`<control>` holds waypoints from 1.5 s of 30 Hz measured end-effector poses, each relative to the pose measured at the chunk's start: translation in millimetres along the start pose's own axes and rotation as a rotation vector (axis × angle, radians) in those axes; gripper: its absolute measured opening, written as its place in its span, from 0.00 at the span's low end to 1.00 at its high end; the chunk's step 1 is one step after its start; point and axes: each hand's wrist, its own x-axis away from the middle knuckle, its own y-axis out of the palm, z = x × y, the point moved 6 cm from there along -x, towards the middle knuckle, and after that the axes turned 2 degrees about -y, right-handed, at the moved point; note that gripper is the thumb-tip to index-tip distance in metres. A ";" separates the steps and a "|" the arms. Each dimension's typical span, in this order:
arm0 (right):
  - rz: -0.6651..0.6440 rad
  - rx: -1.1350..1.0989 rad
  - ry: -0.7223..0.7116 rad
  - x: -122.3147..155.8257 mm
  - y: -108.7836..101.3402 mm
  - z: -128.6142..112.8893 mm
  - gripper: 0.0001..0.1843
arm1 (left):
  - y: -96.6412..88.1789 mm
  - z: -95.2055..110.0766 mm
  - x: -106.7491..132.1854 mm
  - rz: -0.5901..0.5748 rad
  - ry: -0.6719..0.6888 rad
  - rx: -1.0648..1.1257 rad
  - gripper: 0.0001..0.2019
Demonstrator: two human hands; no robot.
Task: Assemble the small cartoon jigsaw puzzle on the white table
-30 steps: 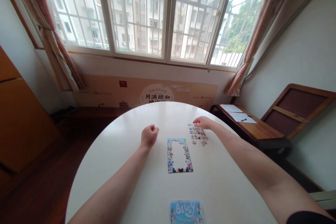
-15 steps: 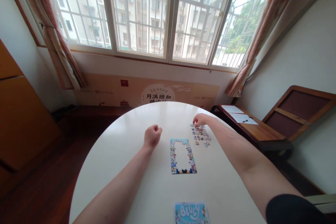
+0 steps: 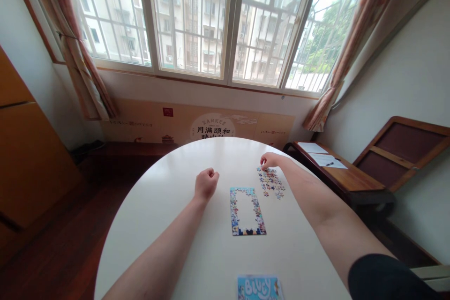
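My left hand (image 3: 206, 183) rests on the white round table (image 3: 158, 225) as a loose fist, and no object shows in it. To its right lies a puzzle border (image 3: 233, 211), a rectangular frame of joined pieces around a bare white middle. Beyond it on the right, loose jigsaw pieces (image 3: 271, 181) lie in close rows. My right hand (image 3: 270, 161) is over the far left corner of these rows. Its fingers are pinched together at a small light blue puzzle piece (image 3: 259, 169), partly hidden by the fingertips.
A blue box marked "Bluey" (image 3: 259, 287) lies at the near side of the table. On the right, a wooden side table (image 3: 365, 183) carries papers (image 3: 325, 159) and a pen. A barred window and curtains are behind.
The whole view has shifted slightly. My right hand stays at the far left corner of the loose pieces, its fingers a little lower against them. My left fist has not visibly moved on the table.
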 end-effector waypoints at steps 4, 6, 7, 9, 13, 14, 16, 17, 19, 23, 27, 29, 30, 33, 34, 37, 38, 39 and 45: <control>0.050 -0.149 -0.015 1.6 -3.7 1.0 0.18 | 0.2 0.1 0.0 0.000 0.008 0.001 0.16; 0.096 -0.250 -0.039 4.8 -8.4 0.8 0.17 | 0.6 -0.6 -0.3 0.002 0.010 -0.001 0.16; 0.129 -0.306 -0.056 7.7 -11.4 0.1 0.16 | 0.9 -0.9 -0.6 0.002 0.011 -0.002 0.16; 0.212 -0.426 -0.105 17.4 -16.5 -3.9 0.14 | 1.6 -1.4 -0.8 0.001 0.015 -0.007 0.16; 0.328 -0.643 -0.242 51.6 -4.9 -24.8 0.14 | 3.2 1.4 1.1 -0.013 0.039 -0.026 0.16; 0.333 -0.681 -0.274 61.3 4.2 -32.4 0.14 | 3.8 3.4 2.4 -0.018 0.053 -0.032 0.17; 0.333 -0.734 -0.332 78.7 26.5 -48.9 0.15 | 5.0 8.9 6.2 -0.033 0.093 -0.047 0.17; 0.334 -0.753 -0.361 85.6 38.2 -57.1 0.15 | 5.9 12.3 8.6 -0.043 0.119 -0.056 0.18; 0.350 -0.779 -0.414 95.1 58.9 -71.7 0.15 | 8.0 18.8 13.7 -0.067 0.173 -0.073 0.18; 0.424 -0.782 -0.498 103.2 81.4 -88.8 0.14 | 12.9 31.7 23.9 -0.120 0.327 -0.121 0.18; 0.582 -0.638 -0.579 115.2 82.4 -93.3 0.14 | 16.9 45.0 33.9 -0.159 0.492 -0.170 0.12; 0.607 -0.647 -0.599 119.0 82.8 -92.3 0.13 | 18.7 51.0 38.6 -0.182 0.536 -0.184 0.09; 0.598 -0.694 -0.598 119.1 83.6 -90.8 0.12 | 19.7 53.9 41.0 -0.200 0.553 -0.186 0.07; 0.523 -0.902 -0.578 114.6 87.0 -85.9 0.14 | 22.2 61.9 47.6 -0.255 0.600 -0.170 0.03; 0.491 -0.965 -0.566 112.5 88.0 -84.8 0.16 | 22.6 64.2 49.5 -0.268 0.618 -0.162 0.05; 0.425 -1.100 -0.512 108.4 89.1 -82.5 0.18 | 23.2 68.8 53.4 -0.285 0.669 -0.149 0.06; 0.415 -1.136 -0.492 108.1 88.8 -82.1 0.19 | 23.2 69.6 54.0 -0.286 0.678 -0.147 0.05; 0.409 -1.168 -0.474 108.4 88.3 -82.1 0.19 | 23.2 70.2 54.4 -0.284 0.682 -0.146 0.05; 0.374 -1.254 -0.462 114.0 87.9 -89.8 0.20 | 21.4 74.1 55.9 -0.259 0.679 -0.128 0.02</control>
